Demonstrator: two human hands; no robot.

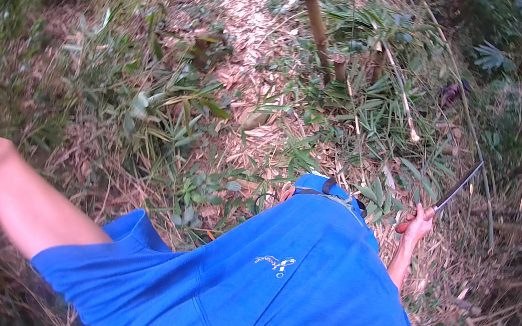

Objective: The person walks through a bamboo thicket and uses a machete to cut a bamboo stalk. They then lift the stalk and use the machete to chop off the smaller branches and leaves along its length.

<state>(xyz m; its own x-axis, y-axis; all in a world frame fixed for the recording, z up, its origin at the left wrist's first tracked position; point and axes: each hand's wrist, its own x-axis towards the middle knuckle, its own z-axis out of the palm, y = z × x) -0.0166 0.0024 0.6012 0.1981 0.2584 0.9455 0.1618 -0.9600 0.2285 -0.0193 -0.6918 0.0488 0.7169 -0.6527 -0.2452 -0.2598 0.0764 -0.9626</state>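
Observation:
My right hand (419,224) is closed around the reddish-brown handle of a long knife (460,188), out to the right of my body. Its straight, narrow blade points up and away to the far right, above the leaf litter. On the left side, my bare left arm (24,198) reaches out of a blue sleeve and bends at the picture's rim. The left hand itself lies outside the picture. Closest to the blade is a thin cut stem (402,97) with a pale end, lying among green leaves.
A cut bamboo stump (314,26) leans upright ahead, with a shorter stump (339,68) beside it. Dry leaf litter (254,43) runs up the middle. Leafy shoots (171,119) grow on the left. A long thin stalk (475,134) arches across the right.

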